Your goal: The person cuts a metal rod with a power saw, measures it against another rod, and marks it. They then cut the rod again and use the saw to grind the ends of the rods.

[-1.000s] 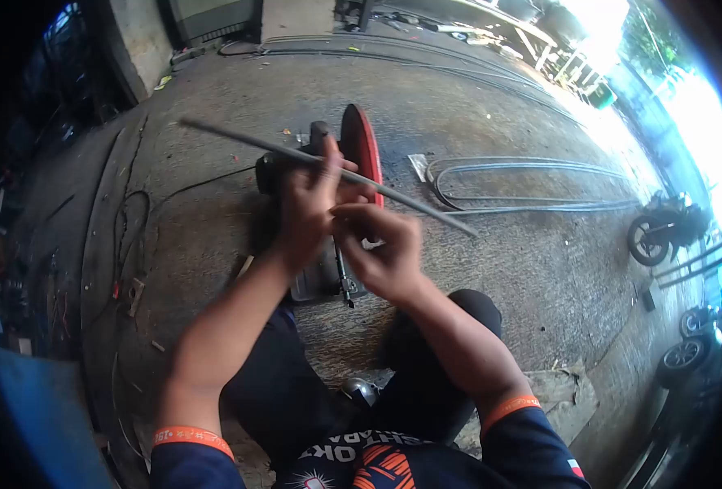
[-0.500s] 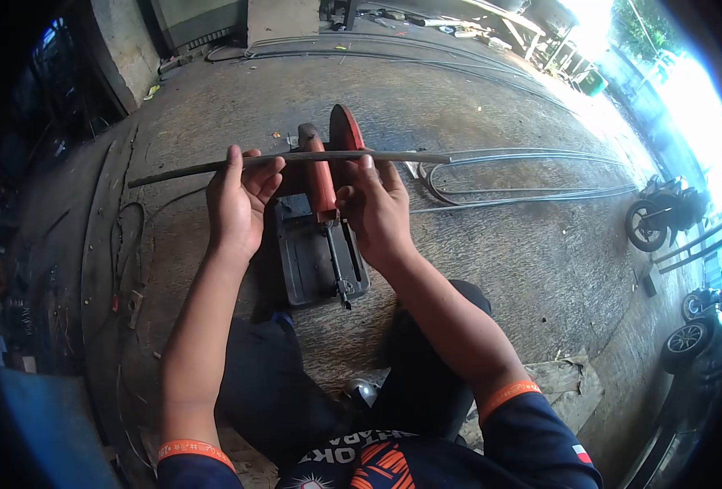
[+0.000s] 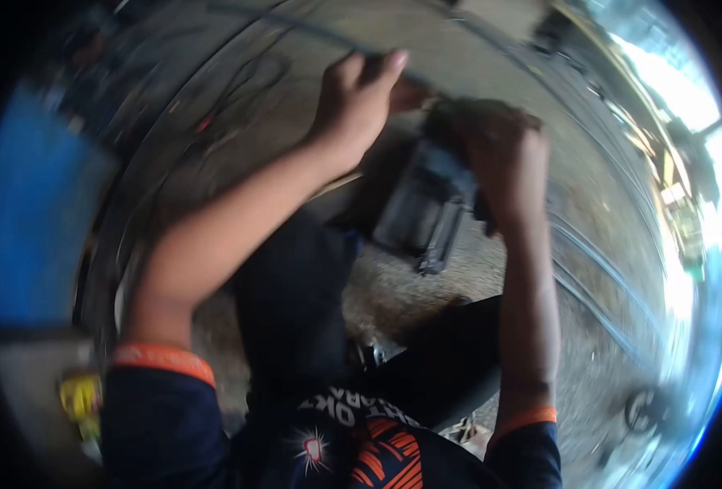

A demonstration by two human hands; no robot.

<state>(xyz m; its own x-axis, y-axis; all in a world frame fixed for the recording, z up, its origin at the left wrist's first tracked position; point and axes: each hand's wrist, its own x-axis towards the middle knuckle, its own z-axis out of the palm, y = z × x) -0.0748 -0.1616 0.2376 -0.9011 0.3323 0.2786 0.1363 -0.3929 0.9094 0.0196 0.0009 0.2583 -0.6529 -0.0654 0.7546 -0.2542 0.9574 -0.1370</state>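
Observation:
The view is smeared by motion. My left hand [image 3: 353,106] is closed on a long, thin metal rod [image 3: 296,22], its thumb pointing up and right. The rod runs from the hand toward the upper left; its other end is hidden or blurred. My right hand [image 3: 507,151] is over the upper part of a cut-off saw, back of the hand up. Its fingers are bent downward but too dark and blurred to show what they touch. Below and between my hands lies the saw's dark base [image 3: 422,208], with a vise screw [image 3: 442,236] along it.
The saw stands on a rough concrete floor [image 3: 393,301] in front of my legs. Long thin rods [image 3: 597,261] lie on the floor at right. A blue panel [image 3: 35,220] is at far left, with a yellow packet [image 3: 80,397] below it.
The view has swung left. The rod now slants to the upper left in my left hand. My right hand has left its pinch on the rod and moved down over the saw.

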